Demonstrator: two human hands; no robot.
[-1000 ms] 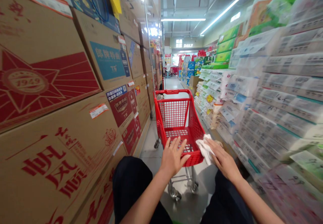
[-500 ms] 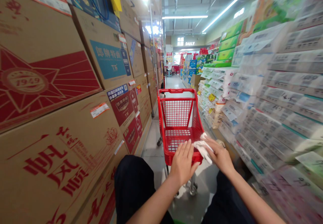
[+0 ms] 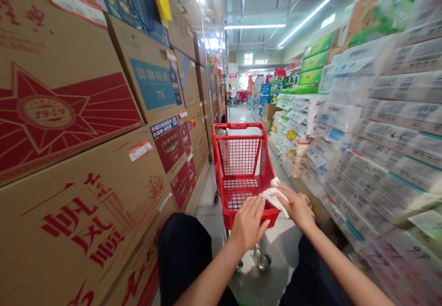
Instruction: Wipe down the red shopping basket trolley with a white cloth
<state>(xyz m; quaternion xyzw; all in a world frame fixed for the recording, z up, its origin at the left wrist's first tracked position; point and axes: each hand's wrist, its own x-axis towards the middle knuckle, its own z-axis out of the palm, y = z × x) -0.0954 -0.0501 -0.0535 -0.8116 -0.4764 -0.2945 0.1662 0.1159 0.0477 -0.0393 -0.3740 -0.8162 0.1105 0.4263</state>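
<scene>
A small red shopping cart [image 3: 240, 158] stands in a narrow store aisle right in front of me, its mesh basket bare. My left hand [image 3: 249, 221] rests on the cart's near rim with its fingers stretched out flat. My right hand [image 3: 295, 204] presses a crumpled white cloth [image 3: 274, 196] against the right corner of that same rim, fingers laid over the cloth. My dark trouser legs show below both arms.
Stacked cardboard cartons [image 3: 79, 158] with red print wall the left side. Shelves of plastic-wrapped tissue packs [image 3: 373, 131] line the right. The grey floor aisle [image 3: 241, 112] runs ahead past the cart toward a distant "DAILY" sign [image 3: 258, 61] and more shelving.
The cart has shifted a little closer and to the right. Both hands moved with it, the left sliding right along the rim toward the cloth under my right hand.
</scene>
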